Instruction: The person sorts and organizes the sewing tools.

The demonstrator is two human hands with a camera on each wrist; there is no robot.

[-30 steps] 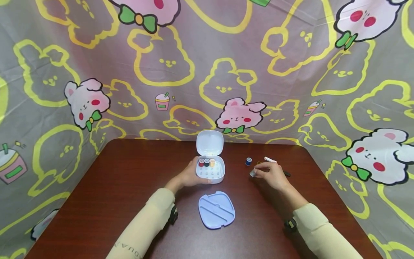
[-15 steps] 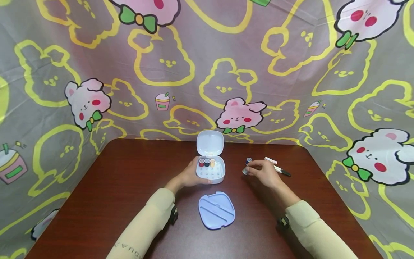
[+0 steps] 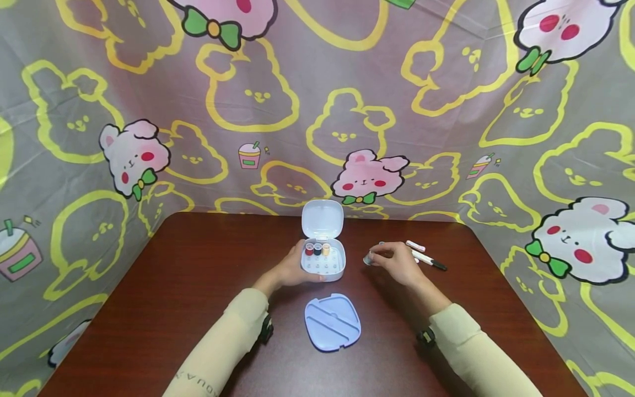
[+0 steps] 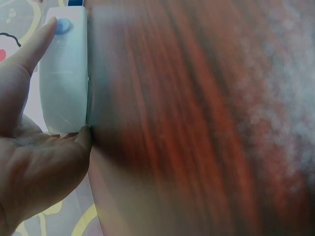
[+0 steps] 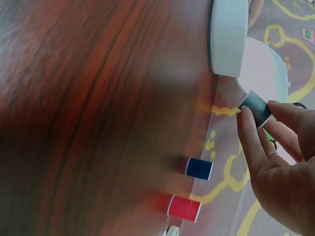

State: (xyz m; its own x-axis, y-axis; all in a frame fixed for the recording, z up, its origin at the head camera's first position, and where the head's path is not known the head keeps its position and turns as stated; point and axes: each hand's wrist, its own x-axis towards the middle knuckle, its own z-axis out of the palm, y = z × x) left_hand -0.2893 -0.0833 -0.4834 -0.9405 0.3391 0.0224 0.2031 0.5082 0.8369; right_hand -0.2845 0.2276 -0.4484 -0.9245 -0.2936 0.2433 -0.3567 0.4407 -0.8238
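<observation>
Neatly wound cylindrical spool [image 5: 257,109], pinching right hand [image 3: 398,263], rounded box [image 5: 229,39]

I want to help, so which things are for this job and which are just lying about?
Likely for the job:
grey spool in the right hand
open box, held by the left hand
three spools inside it
blue spool
red spool

Probably just lying about:
blue tray
black-ended stick
white stick
</observation>
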